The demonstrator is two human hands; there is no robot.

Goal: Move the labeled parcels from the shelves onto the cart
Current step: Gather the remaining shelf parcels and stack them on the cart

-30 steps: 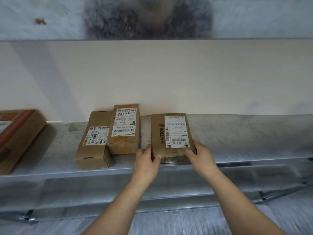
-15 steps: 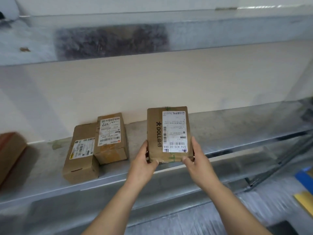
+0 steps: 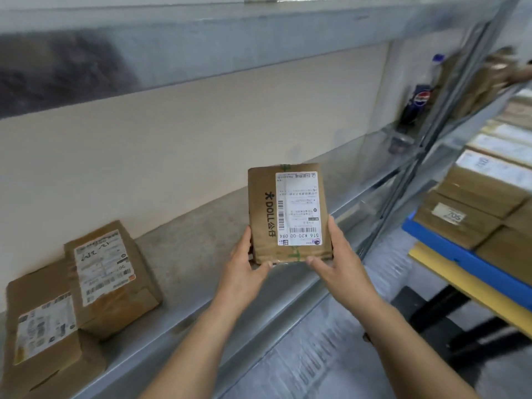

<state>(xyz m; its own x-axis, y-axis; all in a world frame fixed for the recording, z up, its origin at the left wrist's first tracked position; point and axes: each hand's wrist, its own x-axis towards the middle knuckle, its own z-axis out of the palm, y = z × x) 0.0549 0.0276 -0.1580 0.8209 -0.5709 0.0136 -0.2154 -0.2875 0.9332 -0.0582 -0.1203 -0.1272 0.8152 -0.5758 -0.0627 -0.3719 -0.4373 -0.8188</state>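
Brown cardboard parcel with white label (image 3: 288, 217), earlier resting on the grey metal shelf (image 3: 187, 254), is now lifted above its front edge, the left hand (image 3: 244, 272) and right hand (image 3: 342, 269) gripping its lower corners

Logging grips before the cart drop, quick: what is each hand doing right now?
Left hand: holding the parcel at its lower left edge.
Right hand: holding the same parcel at its lower right edge.

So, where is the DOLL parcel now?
Head view, centre: the DOLL parcel is gripped between left hand and right hand above the shelf edge, cart to its right.
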